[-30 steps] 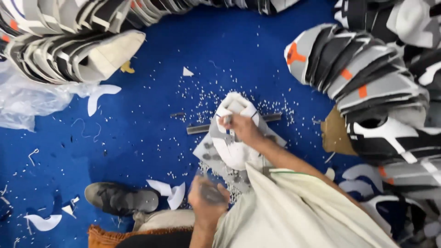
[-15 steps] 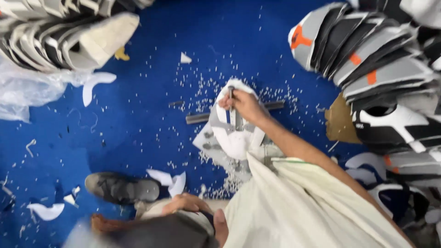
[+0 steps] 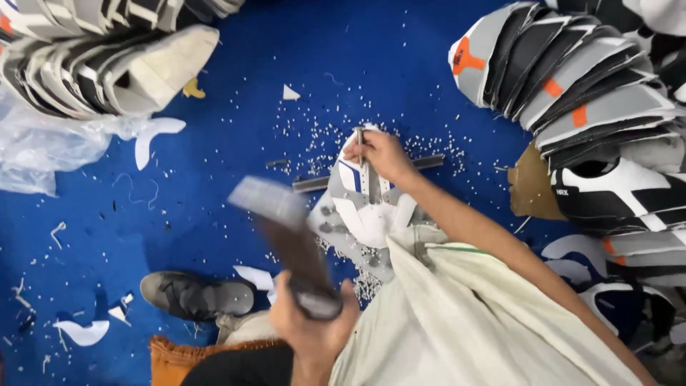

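My right hand (image 3: pixel 379 154) pinches a thin metal punch (image 3: pixel 359 139) upright on a white shoe upper with blue trim (image 3: pixel 368 207). The upper lies on the blue floor across a dark metal bar (image 3: pixel 312 184). My left hand (image 3: pixel 314 322), low in the view, grips the dark handle of a hammer (image 3: pixel 275 214). The hammer is raised and motion-blurred, its grey head left of the upper. Tiny white punched bits lie scattered around the upper.
Stacks of grey, black and white shoe uppers sit at upper left (image 3: pixel 93 57) and along the right (image 3: pixel 593 93). A clear plastic bag (image 3: pixel 43 150) lies at left, a brown cardboard piece (image 3: pixel 532 186) at right. My shoe (image 3: pixel 189 294) and pale garment (image 3: pixel 457 314) fill the bottom.
My left hand dropped low, then came up with the hammer lifted beside the upper. My right hand stays on the punch at the upper's far end.
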